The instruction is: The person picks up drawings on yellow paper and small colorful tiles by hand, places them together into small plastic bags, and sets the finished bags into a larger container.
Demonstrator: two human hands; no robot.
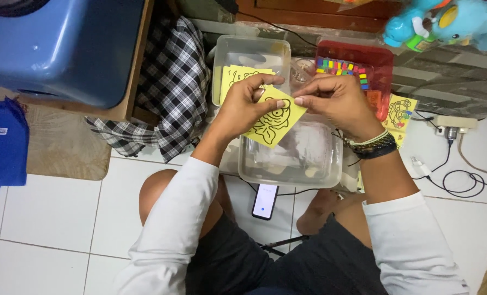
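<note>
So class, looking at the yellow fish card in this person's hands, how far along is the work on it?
Done: little shows; the yellow fish card looks uncoloured, only black outlines. In hand: the left hand holds it while the right hand picks at its top corner. Left: the fish areas are plain, and the coloured pots in the red tray sit untouched.

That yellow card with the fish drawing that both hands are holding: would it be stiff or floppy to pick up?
The yellow fish card probably is light and fairly stiff: it stays flat though the left hand and right hand pinch only its upper edge. It looks thin, so it would likely bend or crease if squeezed.
</note>
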